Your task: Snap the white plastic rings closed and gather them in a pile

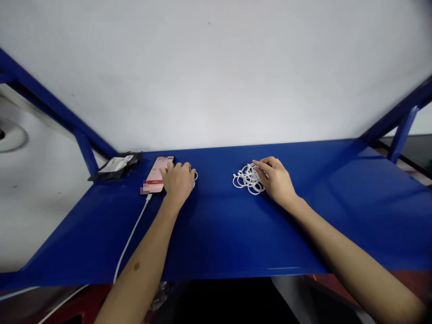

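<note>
White plastic rings [248,177], each with a small knob, lie in a loose overlapping heap on the blue table [219,225]. My right hand [277,182] is at the heap's right side, thumb and forefinger closed in a pinch on a ring there. Left of the heap, my left hand [178,182] is low over the table, its fingers curled down and their tips hidden from me. Part of a white ring [196,176] shows beside its right edge. What those fingers hold, if anything, cannot be seen.
A phone [157,173] with a lit pink screen lies just left of my left hand, a white charging cable [133,231] running from it over the front edge. A dark plastic packet [118,165] rests at the back left. Blue frame bars [86,153] rise at both sides, and a white wall [219,81] stands behind.
</note>
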The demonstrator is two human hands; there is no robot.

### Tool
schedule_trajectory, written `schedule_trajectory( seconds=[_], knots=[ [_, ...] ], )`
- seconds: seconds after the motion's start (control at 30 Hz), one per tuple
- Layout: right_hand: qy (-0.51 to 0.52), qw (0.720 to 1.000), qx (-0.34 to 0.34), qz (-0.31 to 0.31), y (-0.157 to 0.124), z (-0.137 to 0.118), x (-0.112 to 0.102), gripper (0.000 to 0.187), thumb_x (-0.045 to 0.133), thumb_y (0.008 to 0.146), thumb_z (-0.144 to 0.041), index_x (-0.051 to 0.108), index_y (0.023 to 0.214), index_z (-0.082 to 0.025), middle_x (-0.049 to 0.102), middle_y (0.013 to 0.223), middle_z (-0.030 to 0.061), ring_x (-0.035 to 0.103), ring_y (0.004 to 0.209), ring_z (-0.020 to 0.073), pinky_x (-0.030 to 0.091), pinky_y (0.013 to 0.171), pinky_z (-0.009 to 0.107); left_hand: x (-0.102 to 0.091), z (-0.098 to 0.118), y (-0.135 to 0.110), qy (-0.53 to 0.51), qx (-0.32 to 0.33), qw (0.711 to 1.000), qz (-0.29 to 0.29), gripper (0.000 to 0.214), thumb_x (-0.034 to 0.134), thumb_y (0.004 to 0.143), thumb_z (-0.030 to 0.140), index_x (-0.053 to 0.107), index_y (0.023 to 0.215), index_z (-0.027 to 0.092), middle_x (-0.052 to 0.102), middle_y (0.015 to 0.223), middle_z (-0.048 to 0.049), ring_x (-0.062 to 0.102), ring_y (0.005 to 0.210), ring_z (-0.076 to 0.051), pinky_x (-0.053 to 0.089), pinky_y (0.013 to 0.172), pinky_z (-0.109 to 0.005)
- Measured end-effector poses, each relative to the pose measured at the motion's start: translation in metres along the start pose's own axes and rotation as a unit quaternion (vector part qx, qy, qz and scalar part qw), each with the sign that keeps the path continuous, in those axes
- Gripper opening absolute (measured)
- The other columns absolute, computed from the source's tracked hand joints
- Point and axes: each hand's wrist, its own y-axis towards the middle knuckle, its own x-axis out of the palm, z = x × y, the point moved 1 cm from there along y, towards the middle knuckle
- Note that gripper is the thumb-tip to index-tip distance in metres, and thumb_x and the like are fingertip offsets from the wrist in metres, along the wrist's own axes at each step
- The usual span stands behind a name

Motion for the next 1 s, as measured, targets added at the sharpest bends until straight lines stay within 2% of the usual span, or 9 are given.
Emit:
schedule_trajectory(
  seconds=[0.13, 0.3, 0.4, 0.5, 0.6, 0.73, 0.83, 1.0],
  knots=[
    [-0.010, 1.000, -0.011, 0.006, 0.000, -0.004, -0.001, 0.030, 0.050, 0.099, -0.029, 0.071, 0.117, -0.018, 0.064, 0.099, 0.0132, 0.058, 0.091, 0.0266, 0.055, 0.080, 0.045, 0.002, 0.002, 0.000, -0.041, 0.018, 0.999, -0.014, 0.024, 0.050, 0.093, 0.029, 0.071, 0.085, 0.021, 0.071, 0.086, -0.0151, 0.051, 0.097, -0.038, 0.033, 0.084, -0.058],
    [0.004, 1.000, -0.013, -0.002, 0.000, -0.012, -0.005, 0.029, 0.051, 0.099, -0.029, 0.071, 0.115, -0.016, 0.063, 0.100, 0.0140, 0.057, 0.093, 0.0274, 0.054, 0.084, 0.047, 0.006, 0.001, -0.001, -0.058, 0.034, 0.998, -0.022, 0.023, 0.050, 0.091, 0.022, 0.073, 0.091, 0.022, 0.072, 0.090, -0.0140, 0.052, 0.095, -0.036, 0.032, 0.084, -0.056],
    [0.017, 1.000, -0.011, -0.011, -0.001, -0.017, -0.007, 0.028, 0.051, 0.099, -0.029, 0.071, 0.115, -0.018, 0.064, 0.101, 0.0128, 0.057, 0.093, 0.0271, 0.053, 0.082, 0.046, 0.005, 0.002, -0.001, -0.066, 0.037, 0.997, -0.008, 0.020, 0.052, 0.090, 0.023, 0.071, 0.083, 0.022, 0.071, 0.086, -0.0136, 0.052, 0.093, -0.035, 0.031, 0.084, -0.054],
    [0.035, 0.999, -0.014, -0.013, -0.003, -0.023, -0.009, 0.026, 0.051, 0.099, -0.028, 0.071, 0.114, -0.020, 0.064, 0.101, 0.0124, 0.057, 0.094, 0.0270, 0.053, 0.083, 0.046, -0.002, 0.007, 0.001, -0.087, 0.030, 0.995, 0.026, 0.016, 0.055, 0.090, 0.024, 0.068, 0.081, 0.021, 0.071, 0.084, -0.0128, 0.052, 0.093, -0.035, 0.031, 0.084, -0.053],
    [0.051, 0.998, -0.030, -0.021, -0.004, -0.032, -0.011, 0.025, 0.051, 0.099, -0.026, 0.070, 0.115, -0.020, 0.065, 0.103, 0.0126, 0.058, 0.095, 0.0267, 0.053, 0.083, 0.046, -0.015, 0.018, 0.003, -0.133, 0.022, 0.988, 0.071, 0.008, 0.059, 0.090, 0.024, 0.066, 0.087, 0.023, 0.073, 0.087, -0.0083, 0.054, 0.094, -0.033, 0.031, 0.085, -0.050],
    [0.074, 0.995, -0.065, -0.034, -0.008, -0.047, -0.011, 0.027, 0.051, 0.100, -0.024, 0.065, 0.122, -0.019, 0.066, 0.106, 0.0129, 0.060, 0.096, 0.0263, 0.053, 0.085, 0.045, -0.029, 0.034, 0.001, -0.229, 0.040, 0.969, 0.089, 0.005, 0.065, 0.090, 0.027, 0.066, 0.094, 0.024, 0.073, 0.088, -0.0028, 0.058, 0.089, -0.027, 0.033, 0.087, -0.046],
    [0.090, 0.992, -0.074, -0.044, -0.010, -0.055, -0.011, 0.032, 0.051, 0.100, -0.025, 0.059, 0.131, -0.020, 0.066, 0.112, 0.0130, 0.061, 0.103, 0.0270, 0.053, 0.090, 0.047, -0.034, 0.043, -0.003, -0.297, 0.069, 0.949, 0.076, 0.007, 0.067, 0.089, 0.028, 0.067, 0.095, 0.025, 0.072, 0.088, -0.0013, 0.059, 0.087, -0.024, 0.038, 0.086, -0.042],
    [0.106, 0.990, -0.066, -0.060, -0.013, -0.060, -0.009, 0.037, 0.051, 0.100, -0.028, 0.051, 0.137, -0.019, 0.067, 0.117, 0.0142, 0.063, 0.107, 0.0277, 0.055, 0.091, 0.048, -0.036, 0.055, -0.011, -0.381, 0.075, 0.921, 0.012, 0.010, 0.066, 0.090, 0.033, 0.068, 0.095, 0.024, 0.070, 0.090, -0.0006, 0.062, 0.084, -0.018, 0.046, 0.083, -0.035]
  ],
)
